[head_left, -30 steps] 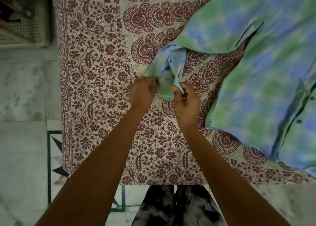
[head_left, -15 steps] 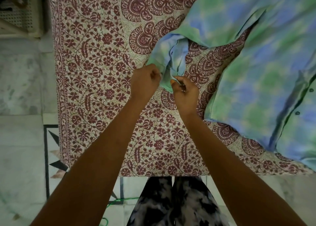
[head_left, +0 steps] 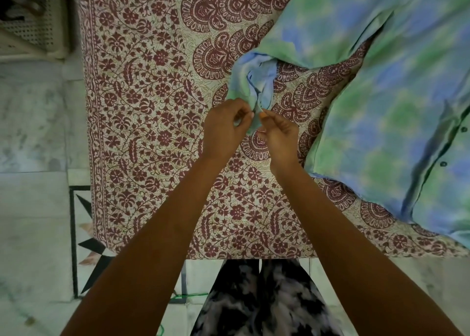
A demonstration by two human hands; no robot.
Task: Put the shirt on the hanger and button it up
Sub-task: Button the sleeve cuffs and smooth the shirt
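Fig. Both hands at the sleeve cuff.
Left hand (head_left: 225, 129) and right hand (head_left: 279, 137) each pinch the cuff (head_left: 254, 86); the shirt (head_left: 381, 106) lies on the bedspread (head_left: 152, 106), with no hanger visible. Thin fabric may slip from so small a pinch, and a tug could twist the sleeve.

The shirt (head_left: 381, 119) is lying on the bedcover (head_left: 152, 106), filling the view from twelve to four o'clock, its buttons (head_left: 443, 164) sitting at the three o'clock edge. Its sleeve (head_left: 305, 38) is reaching in toward the centre, the cuff (head_left: 254, 81) ending at twelve o'clock of the hands. The left hand (head_left: 223, 129) is sitting at nine o'clock of the right hand (head_left: 279, 134), both pinching the cuff's near edge. A crate (head_left: 33, 30) is sitting at ten o'clock, left of the bedcover. The person's legs (head_left: 259, 297) are standing at six o'clock.
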